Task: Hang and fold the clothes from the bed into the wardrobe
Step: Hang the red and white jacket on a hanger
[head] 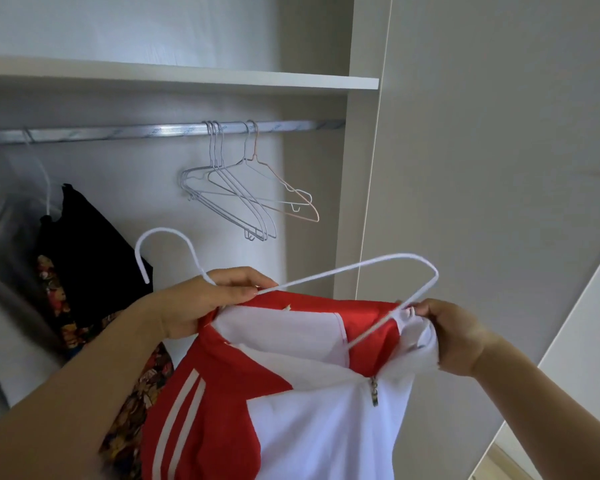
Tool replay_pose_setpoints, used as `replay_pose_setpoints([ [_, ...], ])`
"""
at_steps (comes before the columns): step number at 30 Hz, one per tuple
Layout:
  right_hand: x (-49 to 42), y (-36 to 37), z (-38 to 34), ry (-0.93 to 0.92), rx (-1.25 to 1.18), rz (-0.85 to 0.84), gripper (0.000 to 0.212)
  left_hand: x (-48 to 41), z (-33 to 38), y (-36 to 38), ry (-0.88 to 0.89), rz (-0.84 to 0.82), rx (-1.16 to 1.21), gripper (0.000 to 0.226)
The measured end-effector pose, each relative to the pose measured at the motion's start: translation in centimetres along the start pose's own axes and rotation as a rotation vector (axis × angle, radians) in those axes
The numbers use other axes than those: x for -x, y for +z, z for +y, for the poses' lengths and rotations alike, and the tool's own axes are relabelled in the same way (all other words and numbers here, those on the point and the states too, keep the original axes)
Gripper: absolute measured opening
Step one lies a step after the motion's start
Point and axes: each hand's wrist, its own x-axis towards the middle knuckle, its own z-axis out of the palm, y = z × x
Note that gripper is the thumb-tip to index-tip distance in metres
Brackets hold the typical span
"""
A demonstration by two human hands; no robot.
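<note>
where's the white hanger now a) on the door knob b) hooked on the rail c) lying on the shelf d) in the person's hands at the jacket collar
d: the left hand grips the white hanger by its neck, the right hand pinches the red and white jacket collar by its wire, its hook clear of the rail.

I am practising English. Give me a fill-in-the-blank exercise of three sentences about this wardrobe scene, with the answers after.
1. The left hand grips a white hanger and the right hand holds the collar of a jacket that is white and ____.
2. Empty wire hangers hang on the rail under a ____.
3. Further left hangs a ____ garment, next to a floral one.

Answers: red; shelf; black.
</note>
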Motion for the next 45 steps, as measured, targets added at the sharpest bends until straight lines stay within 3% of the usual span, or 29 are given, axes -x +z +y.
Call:
replay_pose_setpoints([
  [4, -0.4, 0.3, -0.6, -0.127, 0.196, 0.09, 0.024, -0.1, -0.4, 0.2, -0.075, 0.027, -0.133, 0.024],
  [7, -0.9, 0.7, -0.2, -0.229, 0.414, 0.26, 0.02, -0.4, -0.5, 0.5, -0.028, 0.101, -0.205, 0.027],
  [10, -1.4, 0.7, 0.3, -0.302, 0.485, 0.356, 0.018, -0.4, -0.8, 0.5, 0.038, 0.195, -0.138, 0.037],
  [13, -1.2, 0.1, 0.8, -0.286, 0.411, 0.268, 0.012, -0.3, -1.4, 0.1, 0.047, 0.22, -0.078, 0.035],
  [17, -1.0, -0.9, 1.4, -0.135, 0.244, 0.016, 0.021, -0.3, -2.0, -0.2, 0.037, 0.269, 0.067, 0.029],
  [19, -1.2, -1.0, 1.6, -0.087, 0.163, -0.02, 0.024, -0.5, -2.1, -0.2, 0.021, 0.275, 0.124, 0.025],
  [23, -1.4, -0.8, 1.3, -0.008, 0.005, 0.088, 0.023, -0.7, -2.6, -0.4, 0.001, 0.239, -0.128, 0.029],
  [26, -1.8, -0.6, 1.6, -0.007, 0.071, 0.132, 0.022, -0.9, -2.7, -0.9, 0.01, 0.243, -0.31, 0.024],
  [31, -2.8, 0.4, 1.5, -0.307, 0.54, 0.52, 0.019, -1.7, -2.9, -0.6, -0.026, 0.192, -0.524, 0.027],
  [34, -2.5, 1.2, 1.1, -0.489, 0.706, 0.62, 0.02, -3.0, -3.7, 0.7, -0.034, 0.255, -0.683, 0.035],
  [37, -1.1, 3.3, 1.6, -0.584, 0.611, 0.534, 0.016, -4.5, -4.4, 3.0, 0.094, 0.521, -0.717, 0.025],
  [38, -0.4, 4.2, 2.0, -0.575, 0.665, 0.41, 0.018, -4.9, -4.6, 3.8, 0.157, 0.634, -0.661, 0.023],
  [40, 0.9, 6.0, 3.2, -0.476, 0.948, 0.004, 0.021, -5.3, -4.5, 4.9, 0.247, 0.764, -0.483, 0.028],
  [42, 1.5, 7.1, 4.4, -0.418, 1.063, -0.287, 0.015, -5.5, -4.1, 5.4, 0.284, 0.723, -0.351, 0.034],
  [43, 1.8, 7.2, 4.4, -0.523, 1.053, -0.248, 0.014, -5.4, -3.9, 5.5, 0.296, 0.673, -0.347, 0.036],
  [45, 1.4, 6.3, 3.8, -0.931, 1.044, 0.148, 0.013, -5.1, -3.6, 5.7, 0.309, 0.597, -0.386, 0.038],
])
